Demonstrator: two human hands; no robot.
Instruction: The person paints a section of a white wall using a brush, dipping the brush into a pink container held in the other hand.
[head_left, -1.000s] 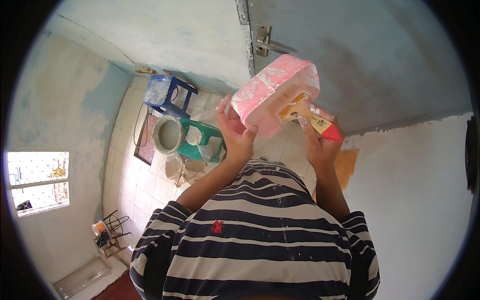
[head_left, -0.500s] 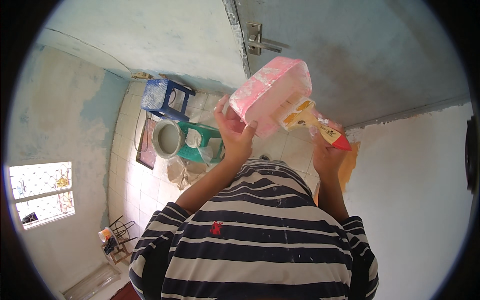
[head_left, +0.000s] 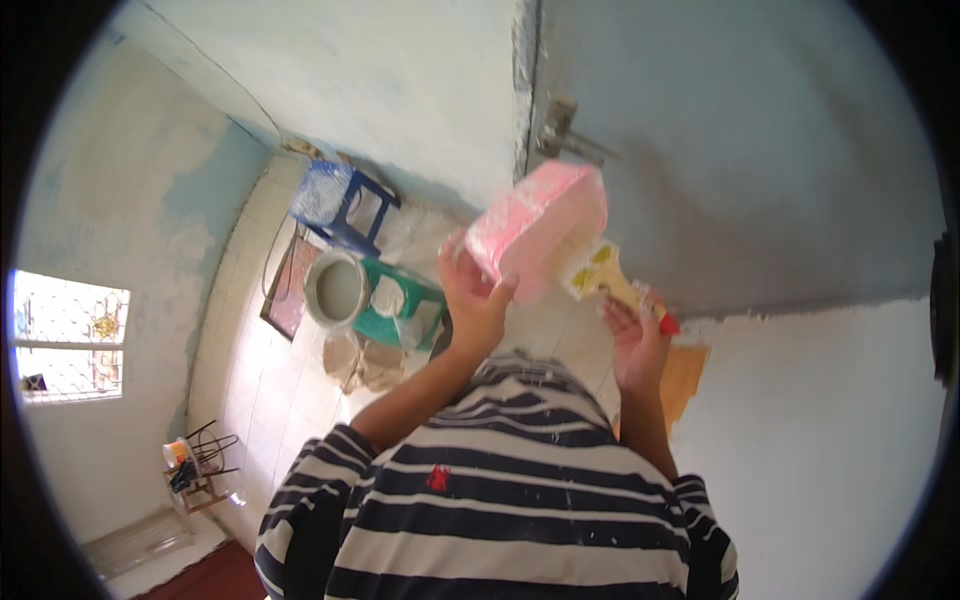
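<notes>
My left hand (head_left: 475,310) grips a pink plastic tub (head_left: 525,220) by its lower left side, thumb on the near edge. White paint smears cover the tub, which is tilted with its opening toward the right. In my right hand (head_left: 638,345) is a wide paintbrush (head_left: 612,280) with a pale wooden handle and a red tip. Its bristles reach to the tub's right rim; blur hides whether they touch it. The fingers of my right hand are partly stretched along the handle.
A grey door with a metal handle (head_left: 565,130) stands ahead. On the left are a blue stool (head_left: 345,205), a green stool (head_left: 385,300) and a bucket (head_left: 335,290) of greyish liquid. Crumpled brown bags (head_left: 360,362) lie on the tiles. A white wall (head_left: 810,430) rises at the right.
The view has turned and shifted. The tub and brush appear lower in it, and the brush's handle now points more steeply downward. Both hands keep their holds.
</notes>
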